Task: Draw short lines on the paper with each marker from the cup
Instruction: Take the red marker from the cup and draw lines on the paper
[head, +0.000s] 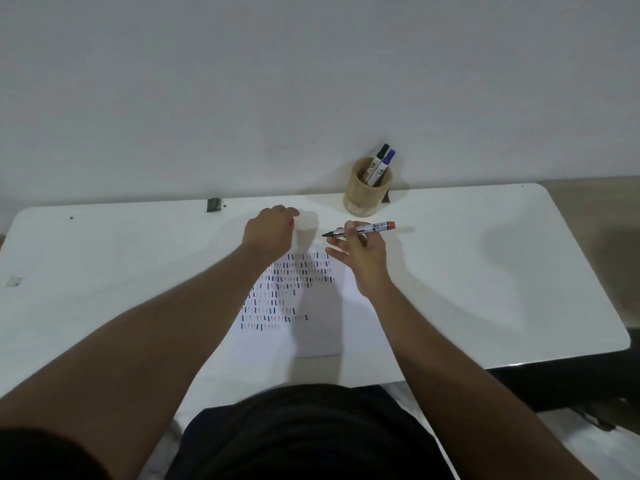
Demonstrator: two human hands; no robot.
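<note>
A white paper [322, 327] lies on the table before me, with several rows of short dark, blue and red lines on its left part. My right hand [360, 258] holds a red marker [374, 227] level above the paper's far edge, its uncapped tip pointing left. My left hand [270, 232] is closed just beyond the paper's far left corner, and a bit of red, likely the marker's cap, shows at its fingers. A tan cup [367, 194] stands at the table's back edge with a black-capped marker [379, 161] and a blue-capped marker [387, 164] in it.
The white table [485, 271] ends against a pale wall. A small dark clip [213, 204] sits at the back edge on the left, and a scrap [14, 280] lies near the left edge. My dark-clothed lap is below the front edge.
</note>
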